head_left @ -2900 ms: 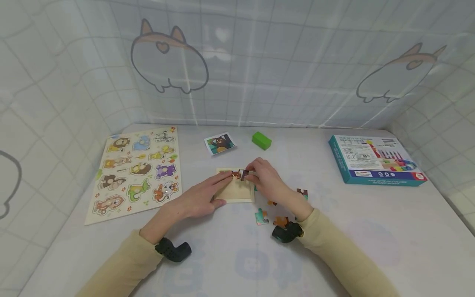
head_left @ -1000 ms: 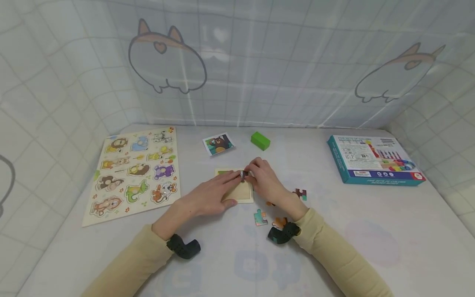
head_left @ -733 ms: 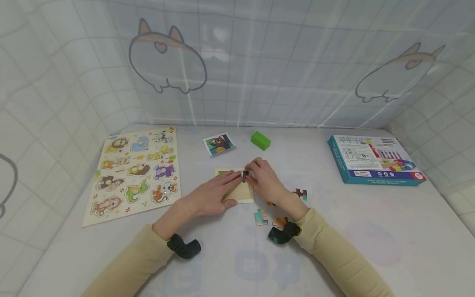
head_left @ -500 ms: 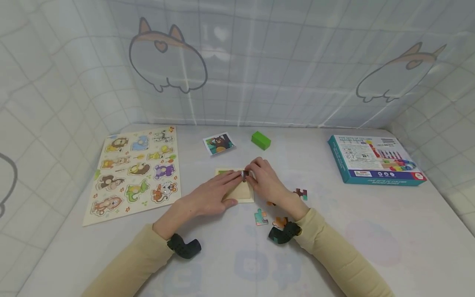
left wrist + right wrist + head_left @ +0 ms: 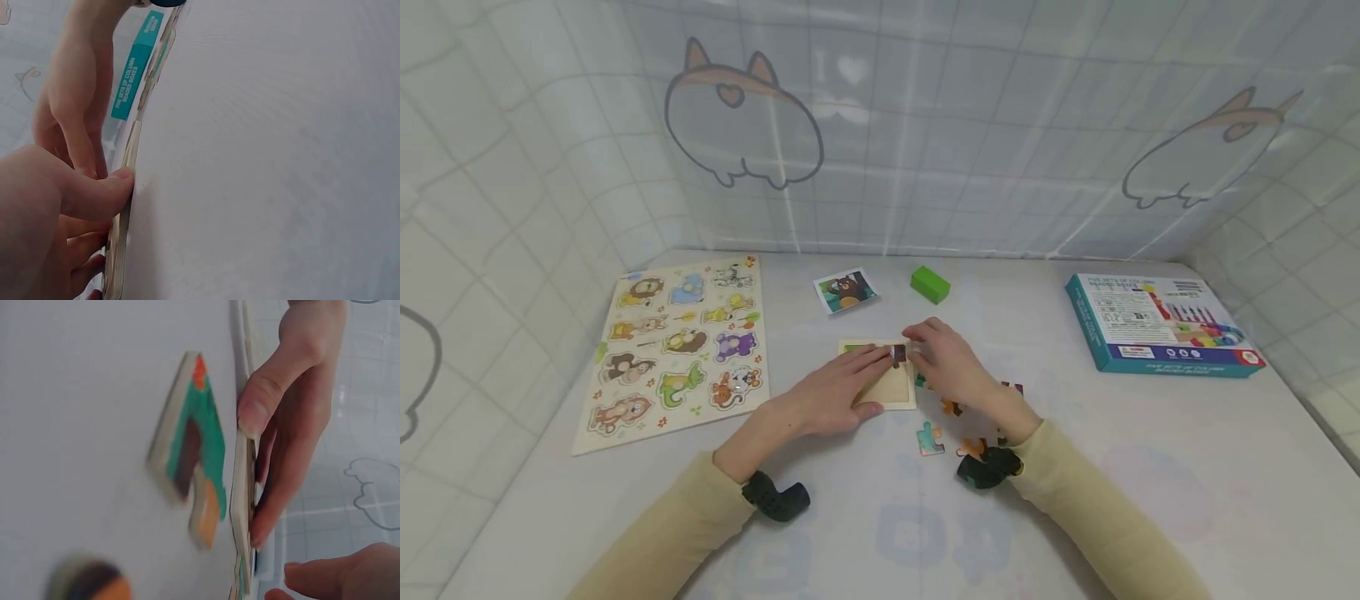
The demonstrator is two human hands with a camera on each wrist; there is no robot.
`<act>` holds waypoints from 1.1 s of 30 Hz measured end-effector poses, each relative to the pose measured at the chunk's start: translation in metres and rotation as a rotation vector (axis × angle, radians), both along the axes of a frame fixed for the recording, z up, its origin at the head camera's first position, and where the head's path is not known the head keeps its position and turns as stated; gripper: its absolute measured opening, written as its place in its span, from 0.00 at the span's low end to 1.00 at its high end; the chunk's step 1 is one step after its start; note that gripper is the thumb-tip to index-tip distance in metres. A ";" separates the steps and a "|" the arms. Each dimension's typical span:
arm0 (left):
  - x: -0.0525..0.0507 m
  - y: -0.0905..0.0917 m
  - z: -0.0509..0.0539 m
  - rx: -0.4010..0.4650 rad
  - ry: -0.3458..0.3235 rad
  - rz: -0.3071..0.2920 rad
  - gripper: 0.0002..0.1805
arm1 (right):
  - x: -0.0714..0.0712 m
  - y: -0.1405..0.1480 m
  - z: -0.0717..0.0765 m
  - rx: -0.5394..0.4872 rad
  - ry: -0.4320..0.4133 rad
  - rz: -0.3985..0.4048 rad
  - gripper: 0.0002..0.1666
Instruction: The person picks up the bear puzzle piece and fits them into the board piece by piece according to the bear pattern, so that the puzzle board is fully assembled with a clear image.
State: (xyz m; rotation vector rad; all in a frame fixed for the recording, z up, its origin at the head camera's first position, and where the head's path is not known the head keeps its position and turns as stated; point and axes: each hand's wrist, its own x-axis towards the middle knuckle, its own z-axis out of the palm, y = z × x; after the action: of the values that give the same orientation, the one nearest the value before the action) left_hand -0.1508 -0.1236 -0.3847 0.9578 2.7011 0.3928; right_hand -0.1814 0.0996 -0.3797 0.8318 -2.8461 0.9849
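Observation:
My left hand (image 5: pixel 827 396) rests palm down on a small wooden puzzle tray (image 5: pixel 891 387), straight fingers over the pieces along its far side. In the left wrist view its thumb (image 5: pixel 115 187) lies against the tray's near edge. A dark brown and white jigsaw piece (image 5: pixel 898 356) sits in the tray's far right corner, just past the fingertips. My right hand (image 5: pixel 953 367) hovers by the right edge, fingers loosely bent and apart from that piece; nothing shows between them. Beneath and below it lie loose jigsaw pieces, one teal and orange (image 5: pixel 929 439), another mostly orange (image 5: pixel 972 447).
A bear picture card (image 5: pixel 846 291) and a green block (image 5: pixel 930 285) lie beyond the tray. On the left is an animal peg board (image 5: pixel 673 346). A teal and white toy box (image 5: pixel 1165 325) lies at the right. Wrist cameras stick out below both wrists.
The left hand slid right over the pieces between the oldest frame and one second ago, then stayed. Since half a second ago the right hand has let go of the dark piece and drawn back rightward.

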 end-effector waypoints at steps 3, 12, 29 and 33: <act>0.000 0.000 -0.001 -0.008 -0.005 0.009 0.39 | 0.004 0.009 0.004 0.006 -0.028 -0.008 0.18; 0.001 0.000 0.000 0.008 -0.022 0.022 0.38 | 0.017 0.038 0.005 0.074 -0.073 -0.023 0.18; 0.002 -0.001 -0.001 0.026 -0.012 0.051 0.39 | 0.023 0.042 -0.014 0.066 0.007 -0.001 0.15; 0.002 0.000 0.000 0.019 0.005 0.049 0.40 | 0.023 0.041 -0.017 0.072 0.056 0.000 0.13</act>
State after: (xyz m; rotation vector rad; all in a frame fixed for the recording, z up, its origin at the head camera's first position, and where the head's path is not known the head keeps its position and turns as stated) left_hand -0.1484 -0.1236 -0.3850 0.8999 2.7342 0.4265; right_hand -0.1586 0.1406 -0.3963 0.8507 -2.8493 0.8496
